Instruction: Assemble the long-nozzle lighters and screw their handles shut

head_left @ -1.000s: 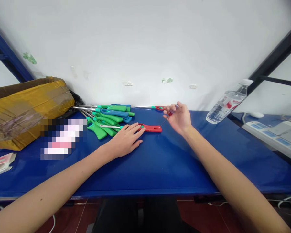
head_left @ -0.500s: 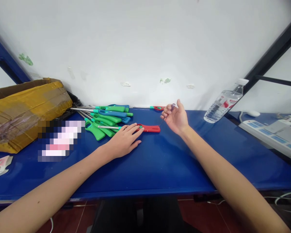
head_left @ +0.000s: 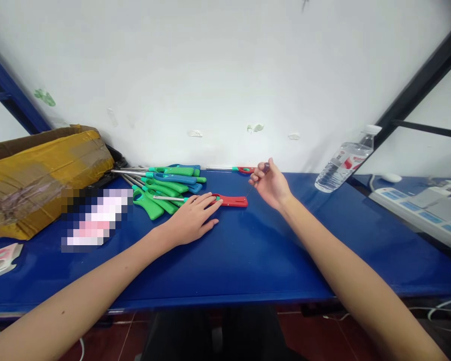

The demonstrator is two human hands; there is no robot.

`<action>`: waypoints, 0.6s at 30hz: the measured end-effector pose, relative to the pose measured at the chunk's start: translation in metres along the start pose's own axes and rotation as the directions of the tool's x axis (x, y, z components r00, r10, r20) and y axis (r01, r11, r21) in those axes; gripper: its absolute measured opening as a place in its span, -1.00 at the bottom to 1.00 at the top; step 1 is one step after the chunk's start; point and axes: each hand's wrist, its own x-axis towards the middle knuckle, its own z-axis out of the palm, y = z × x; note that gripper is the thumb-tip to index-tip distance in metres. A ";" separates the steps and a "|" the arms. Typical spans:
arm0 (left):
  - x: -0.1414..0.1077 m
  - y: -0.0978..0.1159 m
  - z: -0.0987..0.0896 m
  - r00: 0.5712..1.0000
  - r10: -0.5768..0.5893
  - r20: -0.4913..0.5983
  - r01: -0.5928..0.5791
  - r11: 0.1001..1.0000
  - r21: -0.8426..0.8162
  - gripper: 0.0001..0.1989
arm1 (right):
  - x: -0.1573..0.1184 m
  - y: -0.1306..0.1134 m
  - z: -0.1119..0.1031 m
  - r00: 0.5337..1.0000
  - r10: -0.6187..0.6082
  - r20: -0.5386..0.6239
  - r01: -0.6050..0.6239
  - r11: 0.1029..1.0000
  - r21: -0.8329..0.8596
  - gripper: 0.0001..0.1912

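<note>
A red utility lighter (head_left: pixel 235 201) with a metal nozzle lies flat on the blue table. My left hand (head_left: pixel 195 216) rests over its middle, fingers draped across it and holding it down. In my right hand (head_left: pixel 272 185) is a slim screwdriver (head_left: pixel 266 167) with a dark handle, the fingers curled round it. Its thin shaft slants down to the handle end of the red lighter; whether the tip touches cannot be made out. Left of my left hand is a heap of green lighters (head_left: pixel 169 186) and blue lighters (head_left: pixel 176 178), with nozzles pointing left.
A second red lighter (head_left: pixel 244 170) lies along the wall. At the left stands a taped cardboard box (head_left: pixel 48 175), with a pixelated patch beside it. A water bottle (head_left: pixel 344 163) leans on the frame at right, near a white power strip (head_left: pixel 421 210). The table edge (head_left: pixel 225 301) runs nearest me.
My right fingers have closed further round the screwdriver handle, which tilts slightly differently. The left hand and the red lighter stay in place. The whole view has shifted a little.
</note>
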 end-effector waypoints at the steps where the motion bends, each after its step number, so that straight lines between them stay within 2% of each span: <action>1: 0.000 0.000 0.000 1.000 -0.002 0.001 0.002 1.000 -0.001 -0.51 | 0.000 0.000 0.000 1.000 0.003 0.014 -0.003 1.000 0.007 -0.54; 5: 0.000 0.001 0.000 1.000 -0.003 0.003 0.003 1.000 -0.015 -0.52 | -0.003 -0.002 0.001 1.000 0.012 0.019 -0.012 1.000 0.026 -0.48; 12: -0.001 0.001 0.001 1.000 0.003 -0.007 -0.003 1.000 -0.006 -0.51 | -0.003 -0.002 0.002 1.000 -0.020 -0.022 0.020 1.000 -0.023 -0.73; 18: -0.001 0.001 0.002 1.000 0.007 -0.030 -0.008 1.000 -0.018 -0.52 | -0.001 0.001 0.002 1.000 0.002 0.024 0.000 0.998 -0.067 -0.50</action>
